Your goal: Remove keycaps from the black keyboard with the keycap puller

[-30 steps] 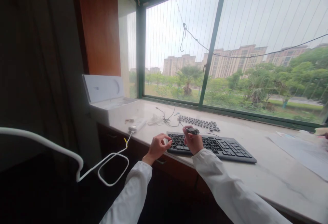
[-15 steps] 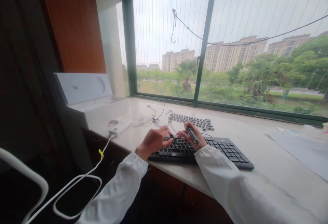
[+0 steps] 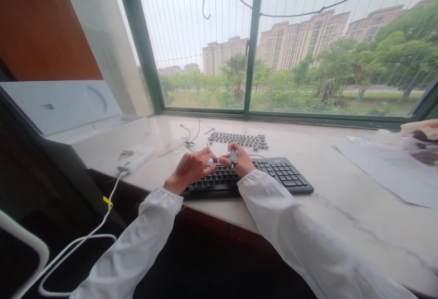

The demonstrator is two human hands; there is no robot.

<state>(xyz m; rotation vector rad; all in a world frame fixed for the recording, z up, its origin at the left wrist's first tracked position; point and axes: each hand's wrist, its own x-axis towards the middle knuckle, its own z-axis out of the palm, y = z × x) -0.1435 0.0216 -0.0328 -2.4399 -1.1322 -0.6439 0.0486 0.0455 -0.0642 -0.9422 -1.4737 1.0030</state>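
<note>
A black keyboard (image 3: 289,182) lies along the front edge of the table, its number pad keys in place and the left part showing bare key sockets. My left hand (image 3: 190,171) is over that left part, thumb and fingers closed around a small black keycap (image 3: 215,160). Close beside it, my right hand (image 3: 243,161) grips a dark, pen-like tool (image 3: 233,157) with a metallic end; its exact kind is unclear. The right fingertips come near the keycap, and whether they touch it I cannot tell. Loose keycaps (image 3: 239,139) lie in rows behind the keyboard.
A coiled black cable (image 3: 189,143) and a small bluish stick (image 3: 209,131) lie behind my hands. At left are a white power strip (image 3: 135,161) with its cord and an open white box (image 3: 102,141). Paper sheets (image 3: 386,166) lie at right, below the window (image 3: 205,61).
The camera view has shifted, so everything sits further left and higher. My right hand has turned, bringing the tool more upright. Both hands stay close together over the keyboard.
</note>
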